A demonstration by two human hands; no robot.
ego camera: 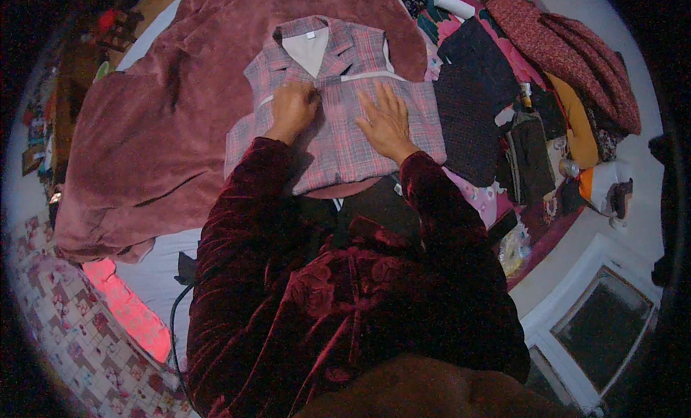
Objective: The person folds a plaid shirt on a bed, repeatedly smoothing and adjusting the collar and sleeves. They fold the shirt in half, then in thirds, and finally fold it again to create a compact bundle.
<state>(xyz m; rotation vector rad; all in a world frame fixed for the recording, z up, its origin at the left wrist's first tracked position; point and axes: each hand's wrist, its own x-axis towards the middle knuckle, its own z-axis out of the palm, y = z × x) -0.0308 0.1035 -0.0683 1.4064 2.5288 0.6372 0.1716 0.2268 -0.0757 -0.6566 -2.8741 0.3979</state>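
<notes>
A grey and pink plaid waistcoat lies front up before me, its notched collar pointing away. Pale lining and a small white label show inside the neck. My left hand rests on the chest beside the front closure, fingers curled; whether cloth is pinched between them is hidden. On the other side of the closure, my right hand lies flat with its fingers spread. The lower edge of the waistcoat is nearest my body.
A dusty-pink plush blanket spreads beneath and left of the waistcoat. To the right lie a dark folded garment, a red knitted garment, a white roll and a dark bag. A cable hangs at lower left.
</notes>
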